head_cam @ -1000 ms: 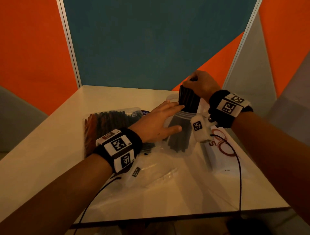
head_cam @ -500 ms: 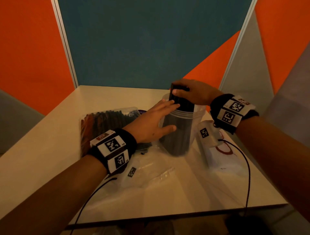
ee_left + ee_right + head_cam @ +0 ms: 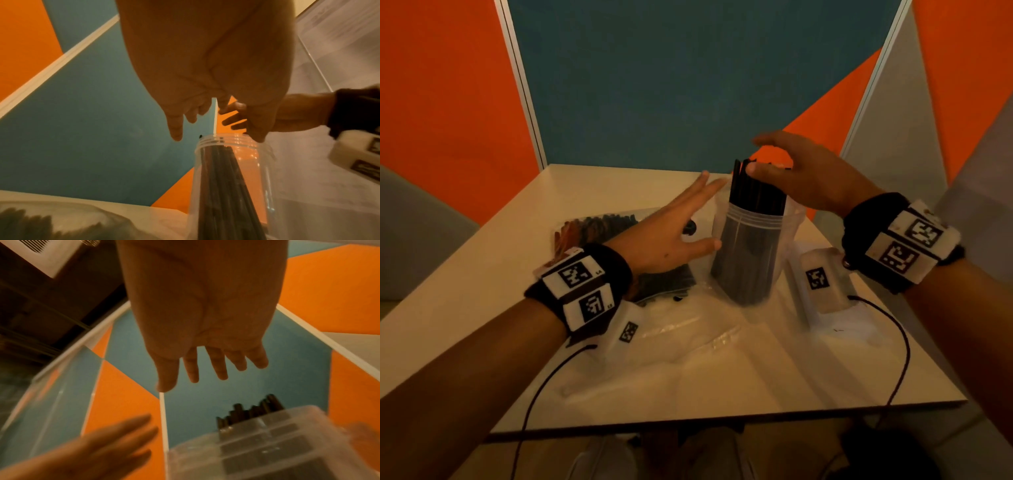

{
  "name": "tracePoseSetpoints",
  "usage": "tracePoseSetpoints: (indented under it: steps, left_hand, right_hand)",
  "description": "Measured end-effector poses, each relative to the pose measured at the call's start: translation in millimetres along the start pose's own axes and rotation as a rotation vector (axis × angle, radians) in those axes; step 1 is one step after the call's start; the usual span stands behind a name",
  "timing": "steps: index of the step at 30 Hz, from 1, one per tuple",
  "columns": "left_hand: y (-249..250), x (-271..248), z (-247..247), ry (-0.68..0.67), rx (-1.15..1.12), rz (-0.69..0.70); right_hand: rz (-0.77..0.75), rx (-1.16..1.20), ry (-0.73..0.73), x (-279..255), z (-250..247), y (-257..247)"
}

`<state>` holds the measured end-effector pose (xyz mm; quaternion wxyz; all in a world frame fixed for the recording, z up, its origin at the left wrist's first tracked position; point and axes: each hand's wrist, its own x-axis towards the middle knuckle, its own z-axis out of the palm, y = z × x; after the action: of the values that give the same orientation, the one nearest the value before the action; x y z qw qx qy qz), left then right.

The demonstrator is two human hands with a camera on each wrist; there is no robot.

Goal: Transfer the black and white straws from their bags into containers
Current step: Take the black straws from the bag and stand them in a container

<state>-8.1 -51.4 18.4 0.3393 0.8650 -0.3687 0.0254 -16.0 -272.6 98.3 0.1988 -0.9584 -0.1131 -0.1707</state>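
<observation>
**Releasing the black straws into the clear container**

Letting go is the event shown: half a second ago your right hand [image 3: 804, 178] pressed down on the tops of the black straws [image 3: 753, 219], and your left hand [image 3: 671, 236] lay flat against the wall of the clear container [image 3: 748, 270]. Now both hands have come away. The right hand hovers just above the straw tops with fingers spread and slightly bent, gripping nothing; whether a fingertip still grazes the nearest straw cannot be told. The left hand sits just beside the container with straight, splayed fingers and a visible gap to the wall, also holding nothing.

The container stands upright near the middle of the desk [image 3: 482, 308], towards its far edge. The straws stand in it as a loose bundle, their upper ends rising above the threaded rim. From the left wrist view the bundle leans inside the jar.

To the left of the container, nearer the desk's left edge, lies a plastic bag [image 3: 599, 229] with dark straws showing inside. Flat, crumpled clear plastic [image 3: 688, 339] lies between the container and the desk's near edge.

Reading: you have probably finished one batch of black straws, and the container stays up unaided. The bag beside it suggests more remain to move. No white straws can be picked out with certainty.
</observation>
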Motion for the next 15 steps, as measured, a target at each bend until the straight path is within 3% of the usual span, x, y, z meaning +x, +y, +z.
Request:
tracePoseSetpoints:
  steps: [2,4,7,9,12,15]
  left_hand:
    - [-9.4,-14.3,-5.3,-0.116,0.079,-0.083]
    - [-19.2,-26.8,-6.9,-0.317,0.158,-0.196]
    - [-37.6,-40.7,-2.8,-0.539,0.325,-0.348]
    - [-48.3,-45.6,-1.1,-0.529,0.35,-0.349]
    - [-50.1,-49.2,-4.0,-0.398,0.243,-0.285]
    - [-44.4,-50.4,-11.0,-0.303,0.239,-0.309]
  right_hand:
    - [-0.055,0.009,0.096,-16.6,2.6,-17.2]
    - [-0.103,0.071,0.153,-32.6,9.4,-36.2]
    - [-0.166,0.146,0.002,-57.7,27.8,-69.2]
    - [-0.172,0.11,-0.225,-72.4,44.8,-85.6]
    - [-0.177,-0.008,-0.587,-80.8,77.6,-98.1]
    - [-0.091,-0.176,-0.776,-76.2,112.7,-105.7]
